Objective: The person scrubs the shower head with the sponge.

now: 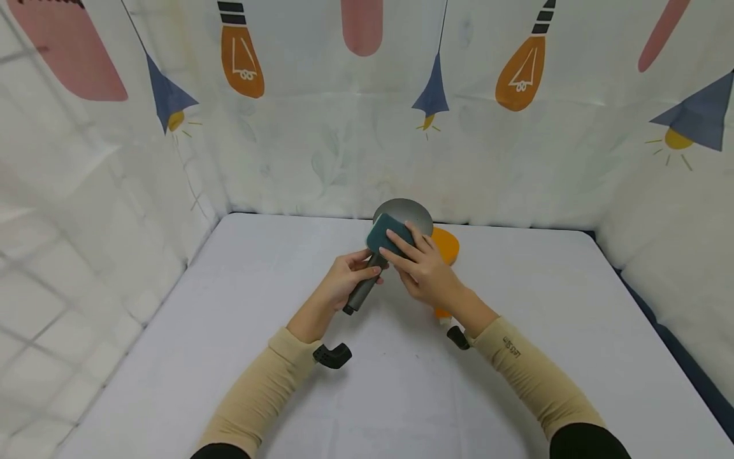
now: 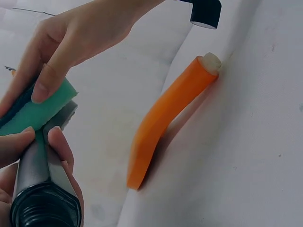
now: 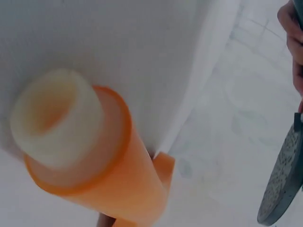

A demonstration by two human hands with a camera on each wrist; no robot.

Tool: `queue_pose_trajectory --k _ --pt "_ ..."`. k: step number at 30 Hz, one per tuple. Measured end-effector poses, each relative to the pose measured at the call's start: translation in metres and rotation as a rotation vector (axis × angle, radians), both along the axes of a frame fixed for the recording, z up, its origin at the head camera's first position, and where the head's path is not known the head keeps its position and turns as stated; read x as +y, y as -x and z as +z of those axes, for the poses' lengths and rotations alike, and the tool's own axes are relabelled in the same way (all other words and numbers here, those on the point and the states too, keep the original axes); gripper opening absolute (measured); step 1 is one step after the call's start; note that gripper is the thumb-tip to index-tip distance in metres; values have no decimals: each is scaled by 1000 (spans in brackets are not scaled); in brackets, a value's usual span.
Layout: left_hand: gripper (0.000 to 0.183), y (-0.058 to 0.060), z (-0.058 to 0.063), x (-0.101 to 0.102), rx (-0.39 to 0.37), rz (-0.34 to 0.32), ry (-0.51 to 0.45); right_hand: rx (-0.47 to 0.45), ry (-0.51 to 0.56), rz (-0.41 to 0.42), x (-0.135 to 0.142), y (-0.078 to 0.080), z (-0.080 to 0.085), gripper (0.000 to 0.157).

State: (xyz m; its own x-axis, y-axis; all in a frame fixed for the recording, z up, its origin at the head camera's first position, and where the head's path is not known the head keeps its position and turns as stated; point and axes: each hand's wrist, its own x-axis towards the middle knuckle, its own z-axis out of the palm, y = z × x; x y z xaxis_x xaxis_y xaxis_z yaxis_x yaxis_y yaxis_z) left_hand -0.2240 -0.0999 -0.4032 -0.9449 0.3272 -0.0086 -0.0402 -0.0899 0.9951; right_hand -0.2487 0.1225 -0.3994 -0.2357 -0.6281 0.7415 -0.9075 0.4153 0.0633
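My left hand (image 1: 351, 275) grips the dark grey handle of a shower head (image 1: 358, 294), whose round head points away from me. The handle's open threaded end faces the left wrist camera. My right hand (image 1: 427, 271) holds a sponge (image 1: 385, 233), dark teal on one side and light green on the other, with fingers spread over its back and the thumb at its edge. The sponge (image 2: 52, 106) lies against the upper handle, near the neck. In the right wrist view the grey shower head (image 3: 284, 175) shows its speckled face.
An orange shower head (image 1: 446, 245) lies on the white-covered table (image 1: 275, 280), just behind and below my right hand. Its white-ended handle (image 2: 165, 123) runs toward me. A printed cloth wall (image 1: 344, 153) rises at the table's far edge, with cloth on both sides.
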Motion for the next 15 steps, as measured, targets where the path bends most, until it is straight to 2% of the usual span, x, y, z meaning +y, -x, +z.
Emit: queue_pose_trajectory --k 4,7,15 --pt "59 -1 1 -1 17 -19 4 -6 27 -11 5 8 6 48" --pt "60 -1 2 -2 35 -46 9 -45 82 -45 13 16 11 50" --pt "62 -3 1 -3 43 -75 62 -290 227 -198 29 33 18 46"
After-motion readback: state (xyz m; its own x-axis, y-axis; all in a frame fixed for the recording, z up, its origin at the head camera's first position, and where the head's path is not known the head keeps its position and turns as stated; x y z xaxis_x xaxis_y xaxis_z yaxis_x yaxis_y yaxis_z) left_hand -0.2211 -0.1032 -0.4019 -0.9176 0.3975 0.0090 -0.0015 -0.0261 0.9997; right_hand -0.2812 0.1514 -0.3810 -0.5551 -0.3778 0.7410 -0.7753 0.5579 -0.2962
